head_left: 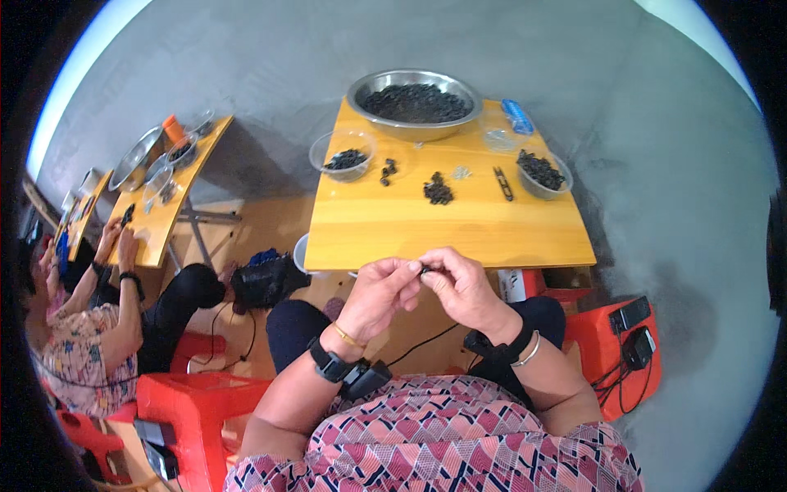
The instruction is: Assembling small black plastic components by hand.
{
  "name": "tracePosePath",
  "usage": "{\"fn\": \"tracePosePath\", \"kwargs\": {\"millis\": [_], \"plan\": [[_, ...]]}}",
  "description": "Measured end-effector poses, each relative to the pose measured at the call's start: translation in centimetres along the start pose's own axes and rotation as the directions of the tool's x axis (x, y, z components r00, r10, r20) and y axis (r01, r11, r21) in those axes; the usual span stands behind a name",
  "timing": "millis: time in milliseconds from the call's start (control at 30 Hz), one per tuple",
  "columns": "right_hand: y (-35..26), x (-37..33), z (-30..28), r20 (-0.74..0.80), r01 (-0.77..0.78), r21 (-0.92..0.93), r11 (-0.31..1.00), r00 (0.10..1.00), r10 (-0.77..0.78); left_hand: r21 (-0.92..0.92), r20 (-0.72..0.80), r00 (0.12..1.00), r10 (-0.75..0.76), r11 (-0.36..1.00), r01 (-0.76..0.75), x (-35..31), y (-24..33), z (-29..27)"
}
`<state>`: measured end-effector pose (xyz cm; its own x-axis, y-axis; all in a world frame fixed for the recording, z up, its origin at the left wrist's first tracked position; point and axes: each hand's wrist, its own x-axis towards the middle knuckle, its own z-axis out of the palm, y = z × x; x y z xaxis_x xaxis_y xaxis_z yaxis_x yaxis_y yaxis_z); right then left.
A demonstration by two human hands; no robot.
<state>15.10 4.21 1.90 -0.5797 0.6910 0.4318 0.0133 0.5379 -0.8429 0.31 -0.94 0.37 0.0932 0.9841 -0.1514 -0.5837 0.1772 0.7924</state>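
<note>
Both hands come together just in front of the near edge of the yellow table (369, 242). A small black piece (425, 269) sits pinched between the fingertips of my left hand (379, 293) and my right hand (464, 289). Fingers hide most of it, so its kind cannot be made out. Beyond the hands lie a pile of small black pieces (438, 189), a few more black pieces (388, 170) and some clear bits (461, 172). Thread snips (502, 184) rest to their right.
A steel basin (354, 92) of black pieces stands at the back. Clear bowls (320, 156) (543, 193) flank the table. A blue packet (516, 116) lies far right. Red stools (193, 394) stand left and right. Another person (90, 353) works at a table on the left.
</note>
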Motion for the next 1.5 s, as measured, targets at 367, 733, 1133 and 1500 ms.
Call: {"fn": "tracePosePath", "kwargs": {"millis": [367,733,1133,1500], "plan": [[7.0,5.3,-19.3,-0.559,-0.272,-0.493,0.826,0.827,-0.061,-0.081,-0.066,0.995,-0.076,0.994,0.07,1.1,-0.2,-1.1],[10.8,10.7,-10.1,0.026,-0.101,-0.558,0.823,0.99,0.139,-0.144,-0.071,0.996,-0.062,0.988,0.051,2.9,-0.8,-4.5],[12.7,18.0,1.2,0.288,0.181,-0.689,0.702,0.957,0.035,-0.145,-0.102,0.995,0.021,0.989,-0.035,5.4,-0.6,-6.6],[8.4,10.9,1.1,0.311,0.116,-0.393,0.912,0.95,0.014,-0.184,-0.125,0.992,-0.021,0.983,-0.003,4.9,-0.3,-5.5]]}}
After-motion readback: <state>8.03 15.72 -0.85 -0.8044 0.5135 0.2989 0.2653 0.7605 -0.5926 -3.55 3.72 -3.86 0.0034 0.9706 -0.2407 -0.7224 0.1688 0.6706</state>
